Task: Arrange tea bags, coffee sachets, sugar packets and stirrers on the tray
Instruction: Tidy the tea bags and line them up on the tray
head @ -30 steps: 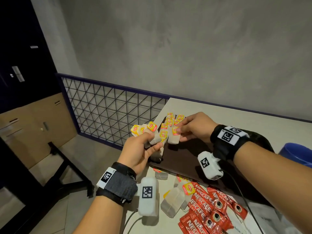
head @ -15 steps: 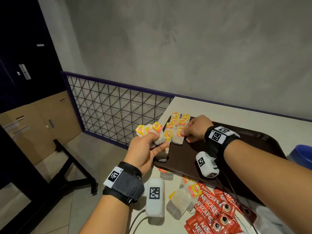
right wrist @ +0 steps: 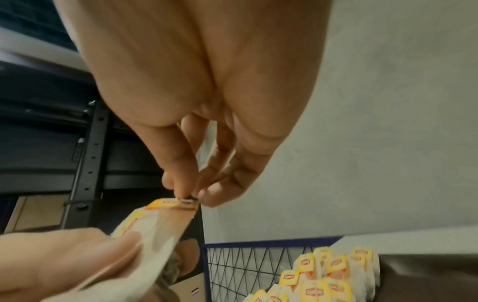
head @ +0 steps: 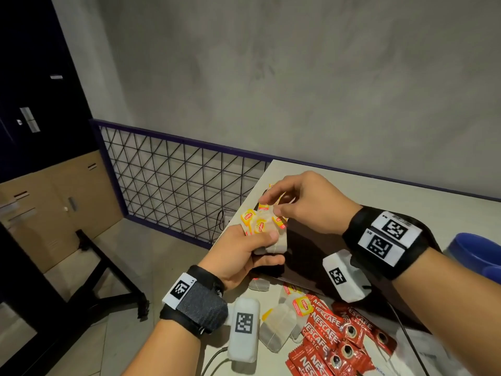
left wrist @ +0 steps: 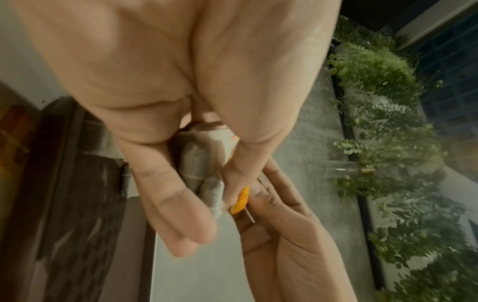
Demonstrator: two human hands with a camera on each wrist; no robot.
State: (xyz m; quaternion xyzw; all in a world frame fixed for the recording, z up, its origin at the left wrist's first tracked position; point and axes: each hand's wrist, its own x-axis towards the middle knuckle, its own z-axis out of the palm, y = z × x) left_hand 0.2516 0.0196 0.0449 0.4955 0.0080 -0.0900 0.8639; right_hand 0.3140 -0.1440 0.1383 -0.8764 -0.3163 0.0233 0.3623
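My left hand (head: pixel 271 248) grips a bundle of tea bags (head: pixel 261 226) with yellow tags, just above the near left corner of the dark brown tray (head: pixel 309 253). My right hand (head: pixel 271 206) reaches over the bundle and pinches one tag (right wrist: pixel 185 202) between thumb and forefinger. In the left wrist view the grey tea bags (left wrist: pixel 199 163) sit between my curled fingers. A row of tea bags (right wrist: pixel 323 275) lies at the tray's far left corner. More tea bags (head: pixel 276 329) and red coffee sachets (head: pixel 333 337) lie on the table in front of the tray.
The white table (head: pixel 379 194) ends at its left edge close to my left hand, with a wire-mesh railing (head: pixel 176 183) and the floor beyond. A blue bowl (head: pixel 477 248) stands at the right. A grey wall runs behind the table.
My right hand has left the row of tea bags on the tray and come back to the bundle, where it now pinches a tag. The left hand keeps its grip.
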